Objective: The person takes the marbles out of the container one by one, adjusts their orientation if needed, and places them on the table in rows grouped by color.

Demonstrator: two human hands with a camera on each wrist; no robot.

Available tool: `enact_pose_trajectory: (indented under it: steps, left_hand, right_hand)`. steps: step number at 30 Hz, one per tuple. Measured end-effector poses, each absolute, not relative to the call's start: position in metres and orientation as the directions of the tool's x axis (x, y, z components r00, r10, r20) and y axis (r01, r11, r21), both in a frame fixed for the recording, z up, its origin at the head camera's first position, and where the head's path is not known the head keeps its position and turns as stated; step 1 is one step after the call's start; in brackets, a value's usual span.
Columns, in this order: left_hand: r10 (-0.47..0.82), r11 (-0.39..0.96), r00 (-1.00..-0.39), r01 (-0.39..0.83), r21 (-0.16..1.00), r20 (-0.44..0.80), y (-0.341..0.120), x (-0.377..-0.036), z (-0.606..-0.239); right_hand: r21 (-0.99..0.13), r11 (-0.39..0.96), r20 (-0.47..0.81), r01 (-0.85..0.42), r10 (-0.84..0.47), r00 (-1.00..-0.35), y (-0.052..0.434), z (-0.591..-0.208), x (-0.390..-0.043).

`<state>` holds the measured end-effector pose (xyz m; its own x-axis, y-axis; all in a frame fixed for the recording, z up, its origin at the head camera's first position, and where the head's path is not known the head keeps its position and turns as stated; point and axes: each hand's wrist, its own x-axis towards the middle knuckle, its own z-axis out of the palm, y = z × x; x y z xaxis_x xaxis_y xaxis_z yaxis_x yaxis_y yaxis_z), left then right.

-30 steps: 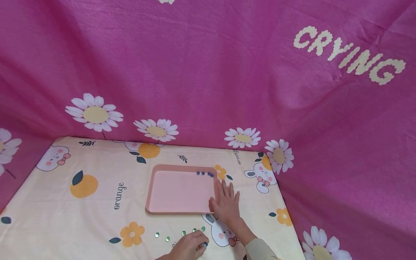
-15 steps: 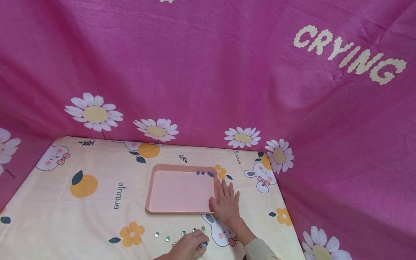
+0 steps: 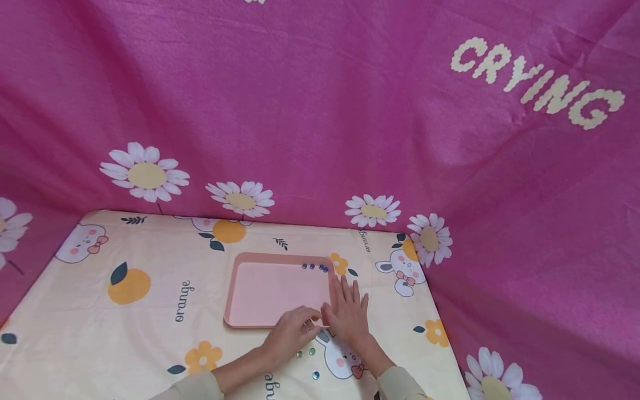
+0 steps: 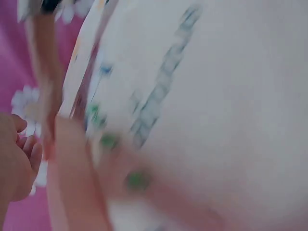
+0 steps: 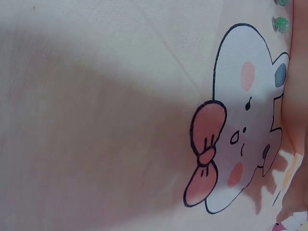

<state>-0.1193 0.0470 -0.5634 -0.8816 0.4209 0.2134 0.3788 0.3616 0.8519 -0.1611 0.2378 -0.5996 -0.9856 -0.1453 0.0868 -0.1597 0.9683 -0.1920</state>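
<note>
My left hand is over the near edge of a pink tray, fingers curled and thumb close to them. Whether a marble sits between them I cannot make out, and the left wrist view is blurred. Spread over the tray's right side, my right hand rests with straight fingers. Several dark blue marbles lie in the tray's far right corner. Green marbles are on the cloth beside my left wrist, which hides some of them; more green marbles appear in the left wrist view. A lone blue marble lies nearer me.
A cream cloth printed with oranges, flowers and rabbits covers the table. Magenta curtains with daisies stand behind it and at both sides. The printed rabbit lies below the right wrist.
My left hand has moved forward from beside the blue marble to the tray's near edge. That blue marble stays on the cloth. The right hand and tray have not moved.
</note>
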Motion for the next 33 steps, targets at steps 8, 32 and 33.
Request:
enact_pose_trajectory:
  steps: [8,32,33]
  left_hand:
    - [0.226,0.426,-0.951,0.293,0.856,0.213,0.037,-0.183,-0.555]
    - [0.081,0.472,-0.984,0.175,0.864,0.155,0.06,-0.233,-0.586]
    - [0.08,0.475,-0.985,0.175,0.862,0.155,0.061,-0.234,-0.586]
  right_hand:
    - [-0.176,0.972,0.077,-0.155,-0.144,-0.987,0.239,-0.601,-0.161]
    - [-0.168,0.974,0.057,-0.153,-0.146,-0.988,0.239,-0.598,-0.162]
    - [-0.163,0.975,0.051,-0.152,-0.145,-0.988,0.239,-0.598,-0.162]
